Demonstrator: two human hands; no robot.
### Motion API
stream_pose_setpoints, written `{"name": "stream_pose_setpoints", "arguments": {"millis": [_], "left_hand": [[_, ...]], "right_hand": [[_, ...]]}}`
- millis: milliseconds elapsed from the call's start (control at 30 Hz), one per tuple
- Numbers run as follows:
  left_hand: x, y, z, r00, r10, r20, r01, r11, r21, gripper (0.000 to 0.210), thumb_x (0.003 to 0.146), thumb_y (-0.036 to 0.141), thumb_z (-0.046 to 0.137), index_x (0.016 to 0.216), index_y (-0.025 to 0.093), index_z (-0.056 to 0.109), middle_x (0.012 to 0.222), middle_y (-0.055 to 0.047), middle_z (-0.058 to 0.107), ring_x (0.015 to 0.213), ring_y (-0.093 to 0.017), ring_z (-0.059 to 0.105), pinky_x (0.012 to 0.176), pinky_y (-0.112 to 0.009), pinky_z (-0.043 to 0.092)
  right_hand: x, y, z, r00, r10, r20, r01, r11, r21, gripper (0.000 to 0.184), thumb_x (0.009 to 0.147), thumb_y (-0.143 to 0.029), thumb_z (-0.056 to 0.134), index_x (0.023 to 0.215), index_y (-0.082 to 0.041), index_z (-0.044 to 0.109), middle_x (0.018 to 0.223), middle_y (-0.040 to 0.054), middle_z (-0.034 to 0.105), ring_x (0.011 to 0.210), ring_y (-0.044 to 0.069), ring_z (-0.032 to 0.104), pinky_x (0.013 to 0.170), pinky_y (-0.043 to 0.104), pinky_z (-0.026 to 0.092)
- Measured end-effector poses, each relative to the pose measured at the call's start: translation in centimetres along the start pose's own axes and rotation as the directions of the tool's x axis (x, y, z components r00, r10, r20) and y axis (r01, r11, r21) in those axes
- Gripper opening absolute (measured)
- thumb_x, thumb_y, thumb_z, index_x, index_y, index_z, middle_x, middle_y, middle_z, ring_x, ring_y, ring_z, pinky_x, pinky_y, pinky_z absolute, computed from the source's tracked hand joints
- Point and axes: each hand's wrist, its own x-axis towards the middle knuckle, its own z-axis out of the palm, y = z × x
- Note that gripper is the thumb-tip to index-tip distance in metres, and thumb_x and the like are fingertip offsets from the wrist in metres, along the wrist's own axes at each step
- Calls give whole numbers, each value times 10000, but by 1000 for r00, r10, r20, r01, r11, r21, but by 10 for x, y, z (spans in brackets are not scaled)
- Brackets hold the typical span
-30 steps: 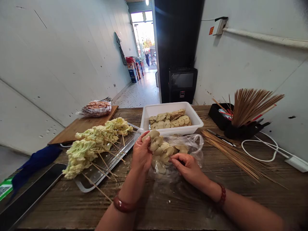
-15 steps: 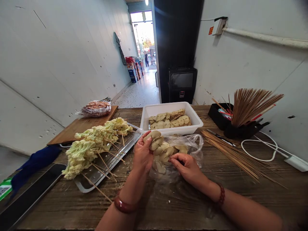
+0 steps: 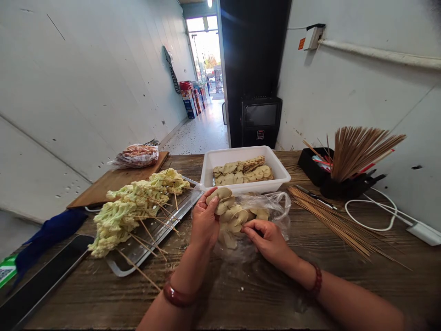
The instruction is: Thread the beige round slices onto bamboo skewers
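Note:
My left hand (image 3: 206, 220) is closed around the upper end of a row of overlapping pale round slices, a skewer of potato slices (image 3: 235, 214) by its look. At the lower end of that row, the thumb and fingers of my right hand (image 3: 264, 236) are pinched together; the stick itself is hidden among the slices. Underneath lies a clear plastic bag (image 3: 280, 207) with more loose slices in it. Just behind the bag, a white plastic tub (image 3: 246, 187) contains several finished skewers of the same slices (image 3: 237, 178).
Cauliflower skewers (image 3: 127, 207) lie on a metal tray (image 3: 120, 269) at left. Beyond are a wooden board (image 3: 103, 188) and a bagged bundle (image 3: 138, 156). At right are loose bamboo sticks (image 3: 334, 225), a black holder (image 3: 339, 187) full of sticks, and a white cable (image 3: 368, 228).
Both hands stay almost still on the slices, with only a very slight shift of the row. In the far doorway, a person has moved partly out of sight.

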Motion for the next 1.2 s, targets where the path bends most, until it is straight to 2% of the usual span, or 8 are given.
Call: {"name": "stream_pose_setpoints", "arguments": {"millis": [133, 300, 467, 700, 933, 1200], "left_hand": [[1, 4, 0, 1000, -10, -17, 11, 1000, 4, 410, 679, 200, 783, 1059, 162, 634, 828, -54, 742, 673, -163, 694, 574, -239, 536], [5, 4, -3, 999, -30, -20, 30, 999, -17, 341, 659, 187, 793, 968, 144, 654, 793, -44, 737, 628, -139, 673, 563, -218, 532], [8, 3, -6, 999, -38, -19, 37, 998, -48, 373, 603, 174, 835, 933, 137, 665, 780, -48, 746, 629, -147, 675, 578, -230, 540], [9, 3, -9, 1000, -24, -17, 23, 998, -52, 323, 636, 181, 825, 920, 141, 675, 796, -57, 748, 651, -158, 684, 592, -241, 543], [9, -2, -11, 999, -15, -33, 14, 999, -29, 326, 638, 176, 825, 921, 149, 665, 783, -39, 741, 630, -144, 677, 584, -233, 546], [5, 0, -4, 999, -7, -47, 6, 1000, -16, 354, 602, 196, 849, 901, 153, 664, 757, -33, 738, 621, -148, 678, 580, -242, 549]], "right_hand": [[-1, 1, 0, 1000, 23, 14, -24, 999, 23, 289, 922, -340, 538, 760, -169, 705, 622, 23, 629, 499, 129, 530, 461, 237, 395], [-1, 4, 0, 1000, 24, 18, -25, 999, 28, 273, 917, -331, 540, 770, -171, 706, 644, 29, 638, 503, 128, 533, 453, 235, 390], [-1, 4, 0, 1000, 3, 5, -3, 1000, 12, 265, 918, -318, 538, 789, -169, 716, 681, 33, 665, 547, 138, 565, 513, 248, 429], [0, 4, -1, 999, -38, -4, 38, 999, -13, 256, 923, -297, 539, 811, -168, 730, 708, 42, 690, 640, 162, 614, 613, 269, 474], [0, 2, -1, 1000, -8, 3, 8, 1000, -6, 282, 930, -343, 542, 795, -170, 720, 647, 25, 651, 521, 134, 549, 501, 244, 424], [0, 0, 0, 999, 40, 23, -41, 998, 37, 264, 923, -300, 533, 740, -170, 673, 606, 9, 615, 431, 103, 477, 441, 230, 369]]}}
